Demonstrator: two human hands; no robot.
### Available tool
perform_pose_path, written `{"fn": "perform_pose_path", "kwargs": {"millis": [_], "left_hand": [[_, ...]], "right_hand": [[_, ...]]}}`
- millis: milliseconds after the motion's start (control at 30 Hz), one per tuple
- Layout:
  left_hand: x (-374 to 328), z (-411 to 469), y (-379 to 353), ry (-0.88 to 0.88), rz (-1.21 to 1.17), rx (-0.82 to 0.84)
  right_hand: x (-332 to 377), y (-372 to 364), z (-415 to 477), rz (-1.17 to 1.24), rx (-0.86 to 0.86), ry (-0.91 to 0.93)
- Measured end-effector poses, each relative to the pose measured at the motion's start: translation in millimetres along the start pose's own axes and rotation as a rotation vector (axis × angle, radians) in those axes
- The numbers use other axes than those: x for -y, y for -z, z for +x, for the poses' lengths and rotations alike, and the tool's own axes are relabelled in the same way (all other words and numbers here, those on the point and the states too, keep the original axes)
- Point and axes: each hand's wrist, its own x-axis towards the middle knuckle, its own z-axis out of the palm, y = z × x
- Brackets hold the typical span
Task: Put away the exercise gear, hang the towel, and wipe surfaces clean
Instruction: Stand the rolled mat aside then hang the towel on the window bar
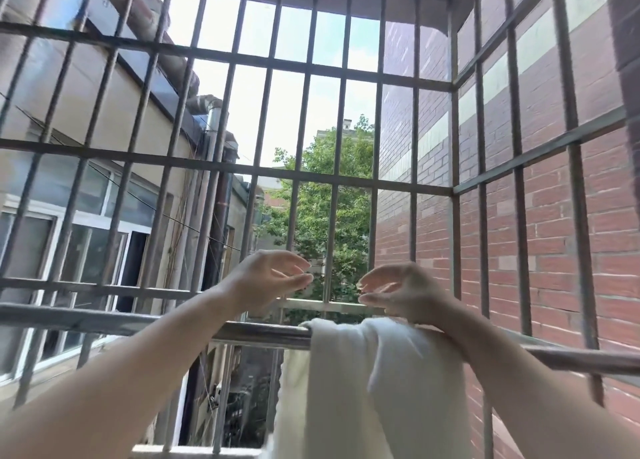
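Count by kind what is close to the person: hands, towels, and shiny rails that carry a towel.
Hands: 2 (left hand, right hand)
White towel: 1
Shiny rail: 1
Total: 4

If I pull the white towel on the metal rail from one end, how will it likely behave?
The white towel is probably floppy: it folds over the rail and hangs in soft creases. It may slide off easily, since the rail looks smooth and shiny and no clip shows on the towel.
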Motion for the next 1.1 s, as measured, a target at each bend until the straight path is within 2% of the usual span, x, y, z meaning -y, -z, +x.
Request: {"fn": "perform_pose_path", "kwargs": {"millis": [200,367,533,767,867,1100], "left_hand": [[-25,-25,-11,-0.045,-0.072,0.069],[-33,-44,-24,-0.032,-0.062,0.136],[-35,-50,-24,-0.053,0.043,0.089],[-37,-53,-13,-0.060,0.037,0.027],[-34,-55,7,-0.060,0.105,-0.003],[-15,-68,39,-0.003,0.196,-0.030]], "right_hand": [[26,9,-26,0.101,-0.007,0.062],[41,2,-50,-0.004,0.033,0.089],[36,-4,-61,-0.158,0.013,0.047],[42,-3,-65,-0.073,-0.174,0.063],[47,0,-64,0.005,-0.269,0.048],[53,-4,-61,-0.041,-0.174,0.068]]}}
